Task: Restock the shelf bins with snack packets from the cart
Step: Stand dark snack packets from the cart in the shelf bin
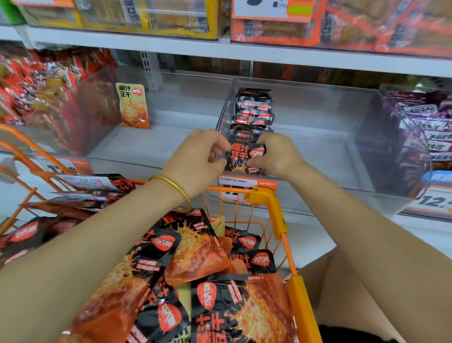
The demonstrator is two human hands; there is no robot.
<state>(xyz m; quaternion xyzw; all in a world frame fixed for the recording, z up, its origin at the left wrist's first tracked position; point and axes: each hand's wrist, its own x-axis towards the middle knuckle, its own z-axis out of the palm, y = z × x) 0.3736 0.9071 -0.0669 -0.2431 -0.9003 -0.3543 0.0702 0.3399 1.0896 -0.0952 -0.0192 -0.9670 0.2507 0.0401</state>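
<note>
Both bare forearms reach forward and converge on the front black-and-orange foil snack packet [242, 157]. The left hand [203, 157] lies just left of that packet, knuckles up. Its fingers are curled, their tips meet the packet's left edge, and the thumb sits below them. The right hand [278, 154] is just right of the packet. Its fingers wrap over the upper right corner and its thumb presses the lower right edge. Both wrists are nearly straight. A thin gold bangle [176, 187] rings the left wrist, below and left of the packet.
</note>
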